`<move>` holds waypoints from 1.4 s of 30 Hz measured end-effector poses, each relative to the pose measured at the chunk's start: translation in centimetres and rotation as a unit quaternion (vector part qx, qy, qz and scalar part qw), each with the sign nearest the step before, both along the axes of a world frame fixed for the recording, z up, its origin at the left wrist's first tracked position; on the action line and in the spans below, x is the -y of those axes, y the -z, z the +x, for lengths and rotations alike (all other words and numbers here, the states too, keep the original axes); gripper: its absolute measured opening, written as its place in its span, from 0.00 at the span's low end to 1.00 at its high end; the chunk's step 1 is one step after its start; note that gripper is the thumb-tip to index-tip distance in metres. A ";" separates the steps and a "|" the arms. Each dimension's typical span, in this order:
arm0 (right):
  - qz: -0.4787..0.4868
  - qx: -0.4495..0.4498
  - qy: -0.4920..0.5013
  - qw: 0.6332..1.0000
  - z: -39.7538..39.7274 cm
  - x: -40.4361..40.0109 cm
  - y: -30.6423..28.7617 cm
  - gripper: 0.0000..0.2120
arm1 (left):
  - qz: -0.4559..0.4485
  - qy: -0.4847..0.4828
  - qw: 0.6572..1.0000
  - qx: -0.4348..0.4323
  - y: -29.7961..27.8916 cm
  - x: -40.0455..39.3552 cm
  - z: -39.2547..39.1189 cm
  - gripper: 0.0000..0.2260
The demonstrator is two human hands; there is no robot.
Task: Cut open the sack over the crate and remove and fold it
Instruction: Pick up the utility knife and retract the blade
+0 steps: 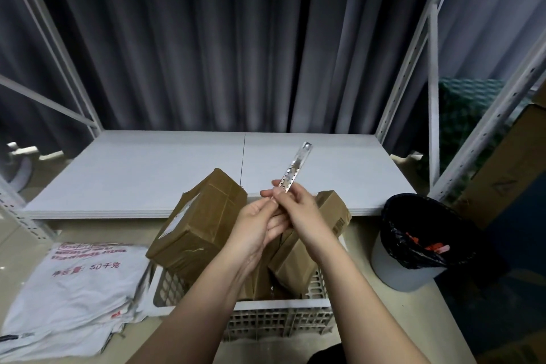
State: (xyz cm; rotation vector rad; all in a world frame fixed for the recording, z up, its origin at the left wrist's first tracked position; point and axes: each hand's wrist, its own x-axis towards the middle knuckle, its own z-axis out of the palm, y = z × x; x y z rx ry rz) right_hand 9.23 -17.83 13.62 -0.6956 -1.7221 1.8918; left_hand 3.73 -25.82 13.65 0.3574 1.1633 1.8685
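Note:
A white plastic lattice crate (280, 319) stands on the floor in front of me, holding taped brown cardboard parcels (201, 221). The white woven sack (74, 298) with red print lies flat and folded on the floor at the left of the crate. Above the crate, both hands meet on a long silver utility knife (295, 168) that points up and away. My right hand (298, 216) pinches its lower part between thumb and fingers. My left hand (260, 221) cups under the knife's handle end, which the hands hide.
A low white shelf board (147, 174) of a metal rack lies just behind the crate, with grey curtains behind it. A grey bin with a black liner (419, 242) stands at the right. Large cardboard boxes (508, 162) lean at the far right.

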 end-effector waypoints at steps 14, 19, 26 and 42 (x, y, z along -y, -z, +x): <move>0.051 0.146 0.173 0.973 4.6 -6.5 0.4 0.15 | -0.251 -0.028 0.857 -0.449 -1.2 -7.7 3.6 0.11; -0.125 0.106 0.137 0.977 7.2 -12.6 1.0 0.14 | -0.284 0.074 0.766 -0.572 -0.1 -14.5 5.0 0.21; -0.153 0.106 0.123 0.975 7.1 -21.0 5.3 0.10 | -0.266 0.170 0.707 -0.633 3.9 -21.1 3.0 0.22; -0.253 0.098 0.248 0.930 1.0 -29.8 18.9 0.08 | -0.290 0.291 0.657 -0.633 10.7 -30.5 -2.8 0.18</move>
